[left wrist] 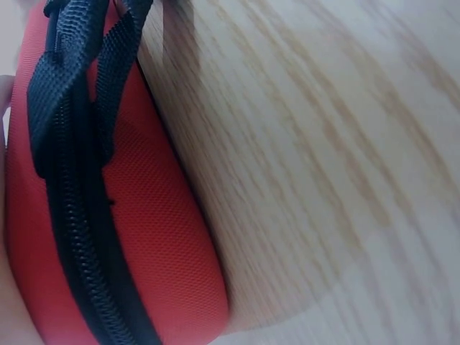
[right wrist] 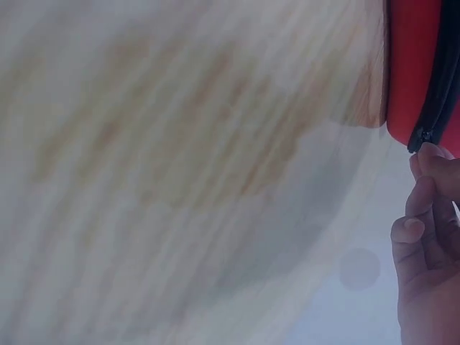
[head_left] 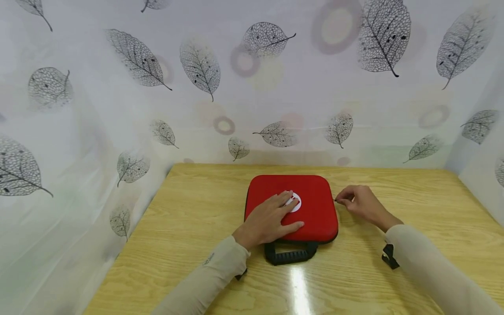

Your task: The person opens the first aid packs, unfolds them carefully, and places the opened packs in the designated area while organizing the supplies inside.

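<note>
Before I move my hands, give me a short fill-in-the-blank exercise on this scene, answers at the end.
1. The left hand rests on top of the ____-coloured case.
2. The zipper pull is pinched by the fingers of the ____ hand.
3. A black carrying ____ juts from the side of the case nearest the person.
4. The dark, veined shapes printed on the backdrop are ____.

Missing words: red; right; handle; leaves.

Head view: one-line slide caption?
Left hand rests on a red zippered case while the right hand pinches its zipper pull.
</note>
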`<state>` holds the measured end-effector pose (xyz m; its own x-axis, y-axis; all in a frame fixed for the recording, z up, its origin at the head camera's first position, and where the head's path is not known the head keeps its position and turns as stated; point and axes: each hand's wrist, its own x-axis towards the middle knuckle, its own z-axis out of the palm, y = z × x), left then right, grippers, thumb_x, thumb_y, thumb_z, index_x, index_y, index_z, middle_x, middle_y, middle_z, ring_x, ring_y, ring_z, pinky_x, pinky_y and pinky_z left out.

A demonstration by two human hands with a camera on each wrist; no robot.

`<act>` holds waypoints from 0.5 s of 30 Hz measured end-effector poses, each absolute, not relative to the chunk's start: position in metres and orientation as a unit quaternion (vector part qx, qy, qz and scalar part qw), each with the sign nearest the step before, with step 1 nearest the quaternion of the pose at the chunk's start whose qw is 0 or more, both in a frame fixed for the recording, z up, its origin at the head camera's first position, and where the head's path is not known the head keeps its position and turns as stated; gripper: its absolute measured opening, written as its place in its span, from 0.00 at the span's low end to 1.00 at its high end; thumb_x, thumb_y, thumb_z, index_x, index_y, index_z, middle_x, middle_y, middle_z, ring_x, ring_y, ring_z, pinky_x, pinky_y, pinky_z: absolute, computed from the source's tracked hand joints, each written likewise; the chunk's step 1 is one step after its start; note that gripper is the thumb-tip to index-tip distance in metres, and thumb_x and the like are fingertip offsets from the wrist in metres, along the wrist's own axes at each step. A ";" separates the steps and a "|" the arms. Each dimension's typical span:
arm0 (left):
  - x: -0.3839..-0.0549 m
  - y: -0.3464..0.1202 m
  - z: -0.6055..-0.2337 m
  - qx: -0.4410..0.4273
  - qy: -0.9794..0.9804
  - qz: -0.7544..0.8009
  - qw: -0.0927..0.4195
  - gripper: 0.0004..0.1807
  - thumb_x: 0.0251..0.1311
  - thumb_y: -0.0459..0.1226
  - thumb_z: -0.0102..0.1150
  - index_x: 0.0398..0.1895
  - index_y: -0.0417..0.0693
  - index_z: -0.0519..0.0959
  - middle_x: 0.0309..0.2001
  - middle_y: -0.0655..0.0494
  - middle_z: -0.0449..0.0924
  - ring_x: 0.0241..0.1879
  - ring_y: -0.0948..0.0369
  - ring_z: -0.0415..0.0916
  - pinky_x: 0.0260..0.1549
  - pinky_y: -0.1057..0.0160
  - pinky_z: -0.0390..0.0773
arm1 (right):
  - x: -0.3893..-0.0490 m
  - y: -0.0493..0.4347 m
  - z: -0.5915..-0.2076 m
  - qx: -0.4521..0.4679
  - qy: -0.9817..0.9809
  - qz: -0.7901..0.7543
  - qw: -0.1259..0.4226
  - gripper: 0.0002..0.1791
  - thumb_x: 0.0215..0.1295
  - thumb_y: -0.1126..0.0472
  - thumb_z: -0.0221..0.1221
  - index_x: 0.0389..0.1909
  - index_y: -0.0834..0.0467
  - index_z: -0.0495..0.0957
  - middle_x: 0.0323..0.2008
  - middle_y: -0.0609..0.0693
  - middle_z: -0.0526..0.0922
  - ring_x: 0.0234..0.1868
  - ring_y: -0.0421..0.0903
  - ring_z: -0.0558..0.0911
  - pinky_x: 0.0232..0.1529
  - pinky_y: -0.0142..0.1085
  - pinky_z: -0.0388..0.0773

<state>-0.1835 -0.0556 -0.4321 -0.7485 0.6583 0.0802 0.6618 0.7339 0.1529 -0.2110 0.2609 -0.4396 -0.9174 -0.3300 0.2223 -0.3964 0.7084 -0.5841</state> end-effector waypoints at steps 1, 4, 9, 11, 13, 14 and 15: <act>-0.183 -0.056 -0.432 -0.355 -0.931 -0.087 0.011 0.40 0.70 0.65 0.43 0.79 0.56 0.61 0.79 0.55 0.53 0.78 0.59 0.49 0.74 0.61 0.50 | -0.208 0.261 -0.440 0.200 -0.922 0.327 0.052 0.06 0.62 0.74 0.65 0.32 0.61 0.88 0.33 0.52 0.87 0.29 0.42 0.79 0.28 0.34 0.75; -0.183 -0.056 -0.433 -0.356 -0.930 -0.087 0.010 0.40 0.70 0.65 0.43 0.79 0.56 0.60 0.79 0.55 0.54 0.78 0.59 0.50 0.74 0.61 0.50 | -0.201 0.261 -0.439 0.213 -0.919 0.328 0.058 0.05 0.60 0.73 0.66 0.31 0.61 0.88 0.31 0.52 0.87 0.28 0.40 0.78 0.27 0.33 0.75; -0.182 -0.056 -0.430 -0.356 -0.931 -0.085 0.009 0.40 0.71 0.65 0.44 0.79 0.56 0.60 0.79 0.54 0.54 0.78 0.58 0.50 0.74 0.60 0.52 | -0.190 0.261 -0.439 0.231 -0.914 0.328 0.065 0.06 0.58 0.73 0.68 0.30 0.60 0.88 0.29 0.49 0.87 0.27 0.37 0.78 0.28 0.32 0.75; -0.181 -0.056 -0.429 -0.356 -0.931 -0.084 0.009 0.40 0.71 0.64 0.44 0.79 0.56 0.60 0.79 0.54 0.54 0.78 0.58 0.50 0.74 0.60 0.52 | -0.186 0.261 -0.439 0.234 -0.913 0.328 0.068 0.06 0.57 0.74 0.69 0.31 0.59 0.88 0.29 0.47 0.87 0.27 0.36 0.78 0.28 0.32 0.75; -0.181 -0.056 -0.429 -0.357 -0.930 -0.083 0.010 0.40 0.71 0.64 0.44 0.79 0.55 0.60 0.79 0.54 0.54 0.78 0.58 0.50 0.74 0.60 0.51 | -0.183 0.261 -0.438 0.234 -0.912 0.330 0.068 0.07 0.57 0.74 0.69 0.31 0.59 0.88 0.29 0.45 0.86 0.27 0.36 0.78 0.28 0.32 0.75; -0.181 -0.056 -0.429 -0.358 -0.930 -0.083 0.010 0.40 0.71 0.64 0.44 0.79 0.55 0.60 0.79 0.54 0.54 0.78 0.58 0.49 0.74 0.61 0.50 | -0.181 0.261 -0.438 0.233 -0.912 0.330 0.066 0.07 0.57 0.74 0.69 0.31 0.59 0.88 0.29 0.45 0.86 0.27 0.35 0.78 0.28 0.32 0.75; -0.181 -0.056 -0.429 -0.358 -0.930 -0.083 0.009 0.40 0.71 0.64 0.44 0.79 0.55 0.60 0.79 0.54 0.54 0.78 0.58 0.49 0.75 0.61 0.50 | -0.179 0.262 -0.437 0.234 -0.912 0.332 0.065 0.08 0.57 0.74 0.69 0.31 0.58 0.88 0.29 0.44 0.86 0.27 0.35 0.78 0.28 0.32 0.76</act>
<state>-0.1814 -0.0557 -0.4295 -0.7431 0.6648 0.0760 0.6678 0.7296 0.1475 -0.1788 0.2618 -0.4373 -0.8824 -0.3834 0.2728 -0.4691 0.6709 -0.5744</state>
